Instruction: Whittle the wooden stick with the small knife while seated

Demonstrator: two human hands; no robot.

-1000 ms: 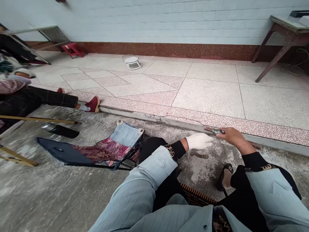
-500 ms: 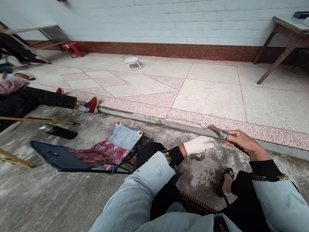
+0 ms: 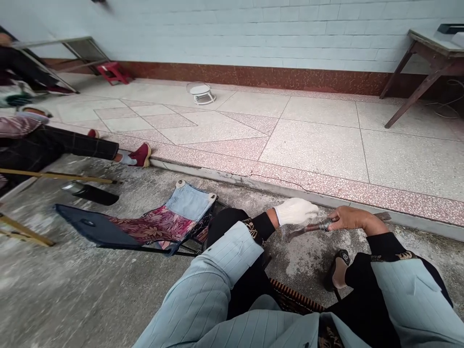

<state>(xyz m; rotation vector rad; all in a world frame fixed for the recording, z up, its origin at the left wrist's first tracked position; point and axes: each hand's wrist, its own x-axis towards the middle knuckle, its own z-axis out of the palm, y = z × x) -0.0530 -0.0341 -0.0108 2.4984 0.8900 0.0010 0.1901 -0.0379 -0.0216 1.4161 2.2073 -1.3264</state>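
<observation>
My left hand (image 3: 295, 211), in a white knit glove, has its fingers together and holds nothing. It is just above and to the left of a rusty metal rod (image 3: 310, 228), close to it but not clearly touching it. My bare right hand (image 3: 350, 218) is closed around the rod beside a silver wire binding (image 3: 326, 224). The rod's hooked left end hangs just over the rough concrete ground (image 3: 304, 263). Its right tip pokes out past my hand toward the step. My fingers hide part of the rod.
A terrazzo step edge (image 3: 290, 191) runs just beyond my hands. A folding chair with denim and floral fabric (image 3: 159, 223) lies to my left. Another person's legs and red shoe (image 3: 139, 155) stretch out further left. My sandalled foot (image 3: 339, 270) is below my right hand.
My right hand has come down from the step edge toward me, and the rod now slants across in front of it. The hooked piece has risen off the ground. The glove has barely moved.
</observation>
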